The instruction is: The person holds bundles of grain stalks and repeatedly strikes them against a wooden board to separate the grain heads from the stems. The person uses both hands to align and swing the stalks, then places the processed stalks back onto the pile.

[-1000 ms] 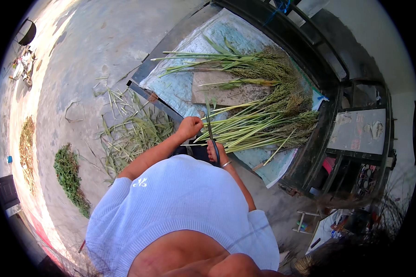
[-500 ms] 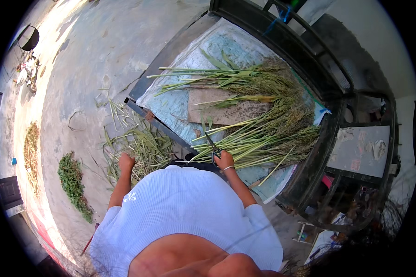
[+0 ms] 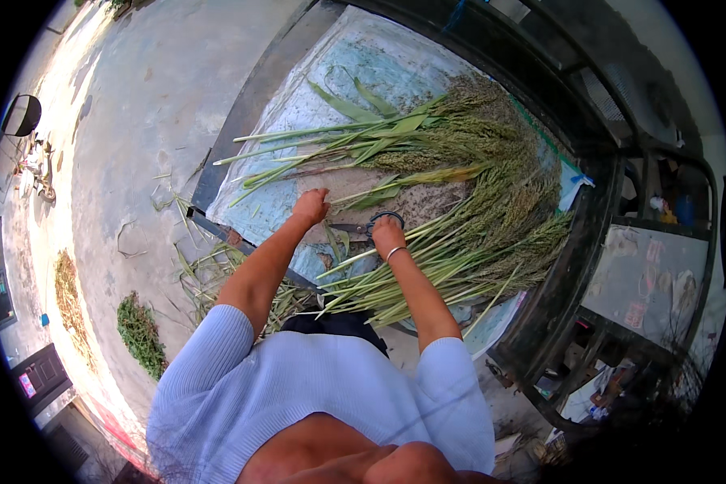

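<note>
Green millet stalks (image 3: 427,262) with drooping seed heads (image 3: 504,189) lie in bunches across a pale blue sheet (image 3: 286,133). My right hand (image 3: 389,235) is closed around the black-handled scissors (image 3: 371,224), whose blades point left, above a grey-brown board (image 3: 440,196). To its left, my left hand (image 3: 311,206) has its fingers curled at the cut ends of a small middle bunch with a yellowed leaf (image 3: 452,173). The gripped ends are hidden under my fingers. One larger bunch lies beyond this hand, another under my right forearm.
The sheet lies on a dark metal cart bed (image 3: 246,101) with a railing (image 3: 577,89) at the far right. Cut leaves and stems (image 3: 206,274) litter the concrete floor at left. Beyond them is a green plant pile (image 3: 140,335); a motorcycle (image 3: 37,171) stands far left.
My left hand has moved from beside the cart, over the floor litter, up and right to the middle bunch. The scissors have swung to point left. The view has shifted.
</note>
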Motion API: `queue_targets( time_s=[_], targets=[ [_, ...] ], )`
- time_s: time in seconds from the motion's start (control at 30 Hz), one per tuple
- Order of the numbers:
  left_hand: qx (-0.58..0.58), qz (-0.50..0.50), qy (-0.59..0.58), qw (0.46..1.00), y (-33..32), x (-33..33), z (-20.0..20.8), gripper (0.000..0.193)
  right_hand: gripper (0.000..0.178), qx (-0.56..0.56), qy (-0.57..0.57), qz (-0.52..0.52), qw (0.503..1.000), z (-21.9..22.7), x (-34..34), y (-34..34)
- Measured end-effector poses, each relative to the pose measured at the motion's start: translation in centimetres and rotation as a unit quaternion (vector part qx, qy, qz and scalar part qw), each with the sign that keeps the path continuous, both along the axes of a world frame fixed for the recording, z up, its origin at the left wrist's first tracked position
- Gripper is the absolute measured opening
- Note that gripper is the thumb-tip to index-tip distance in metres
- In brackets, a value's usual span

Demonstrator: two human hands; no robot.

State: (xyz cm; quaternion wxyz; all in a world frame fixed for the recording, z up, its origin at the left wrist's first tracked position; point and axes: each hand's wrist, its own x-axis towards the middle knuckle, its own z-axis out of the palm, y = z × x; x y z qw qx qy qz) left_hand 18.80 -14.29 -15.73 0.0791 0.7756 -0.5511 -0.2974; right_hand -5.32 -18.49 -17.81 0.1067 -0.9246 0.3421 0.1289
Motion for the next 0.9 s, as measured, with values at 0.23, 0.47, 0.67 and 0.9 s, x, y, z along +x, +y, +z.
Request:
queue_targets(
  time_s=[0.23,0.47,0.67,0.9],
  targets=[
    [0.059,-0.066,0.066,0.994,-3.3,-5.0,-1.9,0.02,0.017,0.206,-0.362,-0.347,0.84,0.2,-1.0,0.1],
    [-0.088,-0.06,0.075,0.991,0.3,-8.4,8.3,0.016,0.015,0.476,-0.537,-0.594,0.363,3.3,-1.3,-3.9],
    [-0.138,-0.042,0.159,0.977,5.7,-9.2,10.1,0.013,0.016,0.549,-0.524,-0.565,0.324,6.1,-1.1,0.2],
    [-0.019,-0.056,0.245,0.968,7.0,-9.1,12.0,0.021,0.018,0.518,-0.557,-0.549,0.346,10.6,-0.8,5.8]
  ],
)
